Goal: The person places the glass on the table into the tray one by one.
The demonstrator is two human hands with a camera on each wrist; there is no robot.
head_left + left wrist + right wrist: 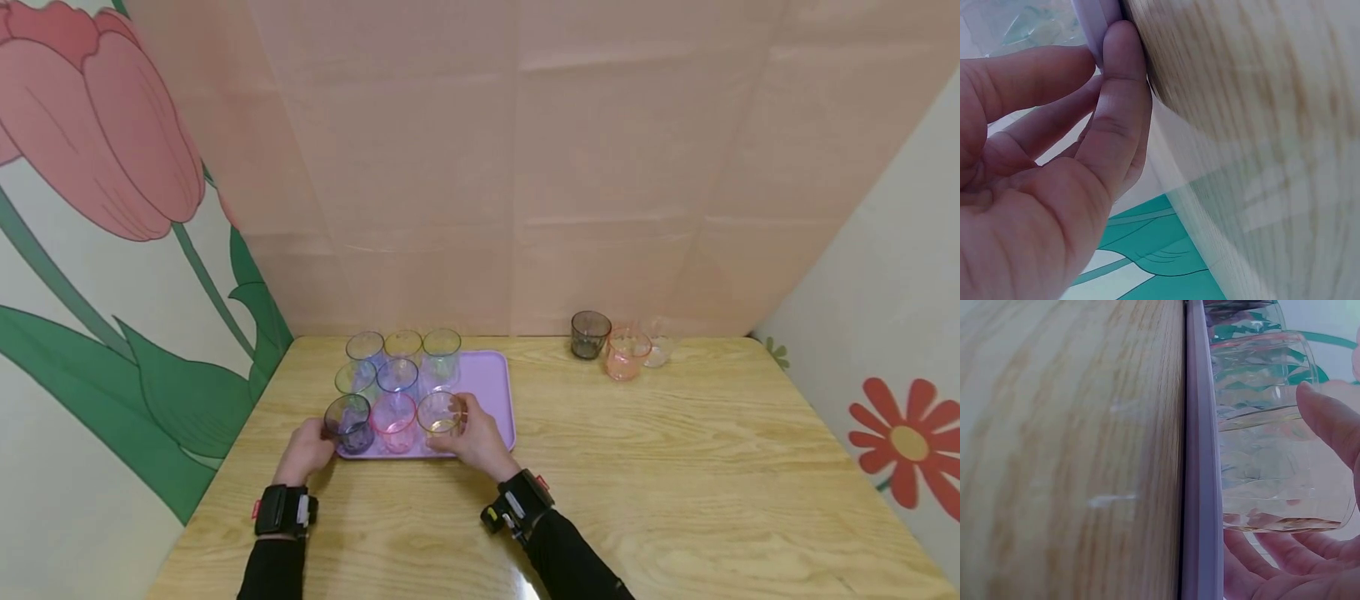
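A purple tray point(489, 379) carries several clear tinted glasses grouped toward its left side. My right hand point(480, 437) holds a yellow-rimmed glass point(437, 425) at the tray's near side, the thumb on one side and the fingers round the other. In the right wrist view that glass point(1279, 475) stands just inside the tray's edge point(1204, 487). Beside it are a pink glass point(393, 427) and a dark grey glass point(349, 429). My left hand point(306, 450) pinches the tray's near left corner; in the left wrist view thumb and fingertips meet at the tray edge point(1094, 22).
At the back right of the wooden table point(660, 483) stand a dark grey glass point(590, 336), an orange-pink glass point(627, 357) and a colourless glass point(658, 350), close together. A pink-covered wall point(517, 167) rises behind the table, with painted walls at both sides.
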